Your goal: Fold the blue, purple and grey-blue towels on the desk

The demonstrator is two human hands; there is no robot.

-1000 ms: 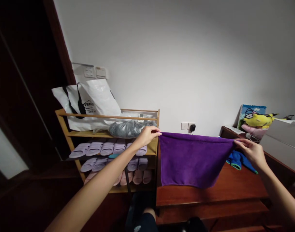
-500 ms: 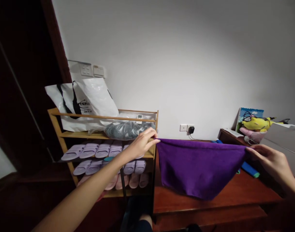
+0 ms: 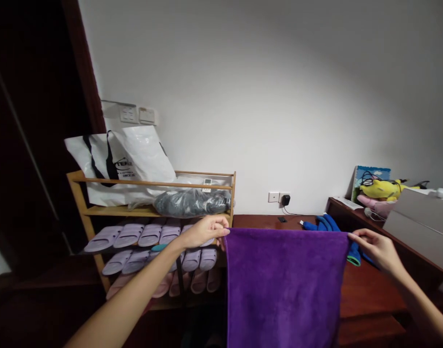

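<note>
In the head view, a plush purple cloth (image 3: 285, 285) hangs at lower centre, running off the bottom edge before a smooth reddish table (image 3: 370, 290). The left hand (image 3: 206, 232) and right hand (image 3: 377, 249) each pinch a top corner. The step seems to be spreading it; the next move probably calls for even tension.

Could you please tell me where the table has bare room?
On the table, bare wood shows right of the purple cloth, in front of the blue item; a narrower strip lies behind the cloth, left of the small black object. The shoe rack is crowded with slippers.
</note>
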